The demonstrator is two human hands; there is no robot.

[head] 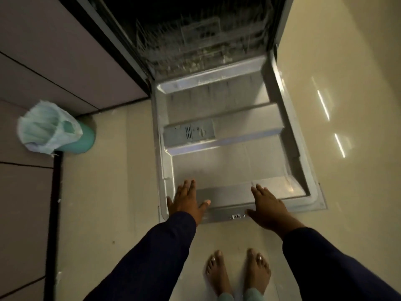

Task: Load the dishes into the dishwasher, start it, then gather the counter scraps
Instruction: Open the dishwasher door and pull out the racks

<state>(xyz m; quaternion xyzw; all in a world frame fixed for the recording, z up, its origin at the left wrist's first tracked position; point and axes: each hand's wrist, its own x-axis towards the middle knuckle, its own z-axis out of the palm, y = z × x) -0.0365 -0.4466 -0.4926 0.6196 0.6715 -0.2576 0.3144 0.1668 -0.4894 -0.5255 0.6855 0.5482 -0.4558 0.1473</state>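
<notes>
Looking down from the head camera, the dishwasher door [227, 135] lies folded all the way down, flat over the pale floor [112, 192], its grey inner panel facing up with the detergent dispenser [188, 132] set toward its left side. Beyond the hinge, the dishwasher [195, 29] cavity is dark, and its wire racks [201, 44] are blurred, so what they hold cannot be told. Both hands reach toward the near edge of the door: the left hand [186, 203] sits at the near left corner, fingers straight and together, thumb spread out to the right, and the right hand [269, 207] sits right of the middle, fingers straight, thumb pointing left toward the latch [237, 216]. The two hands are apart and flat, gripping nothing; whether the palms actually press on the door or hover just over it cannot be told. Dark blue sleeves [152, 253] cover both forearms. Two bare feet [238, 272] stand on the floor just before the door's edge. At the left, well apart from the door, a teal bin [76, 137] lined with a pale bag [43, 129] stands near the cabinet fronts [43, 61]
</notes>
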